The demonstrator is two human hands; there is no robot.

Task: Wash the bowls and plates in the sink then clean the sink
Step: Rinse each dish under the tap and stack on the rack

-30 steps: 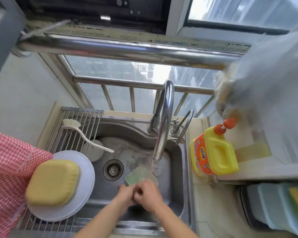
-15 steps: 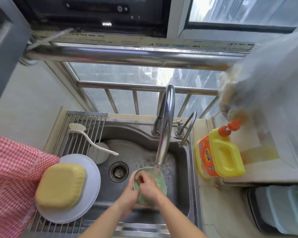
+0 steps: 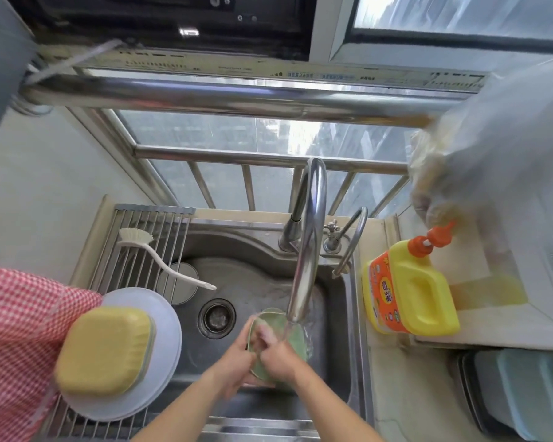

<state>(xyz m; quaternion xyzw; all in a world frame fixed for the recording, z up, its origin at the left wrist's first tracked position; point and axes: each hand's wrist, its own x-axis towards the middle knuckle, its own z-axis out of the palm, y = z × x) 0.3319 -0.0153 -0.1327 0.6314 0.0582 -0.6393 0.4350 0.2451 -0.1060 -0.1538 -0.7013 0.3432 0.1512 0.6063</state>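
We count one green dish [image 3: 292, 338] under the running tap [image 3: 307, 250], two white plates [image 3: 160, 339] stacked on the drying rack [image 3: 147, 247] with one yellow bowl [image 3: 104, 350] upside down on them, one brush [image 3: 160, 258] and one detergent bottle [image 3: 409, 291]. Our left hand [image 3: 233, 362] curls around the dish's near rim, gripping it; our right hand [image 3: 276, 355] presses closed fingers against its face. The dish sits low in the sink [image 3: 256, 275], right of the drain [image 3: 217, 317], with open basin behind.
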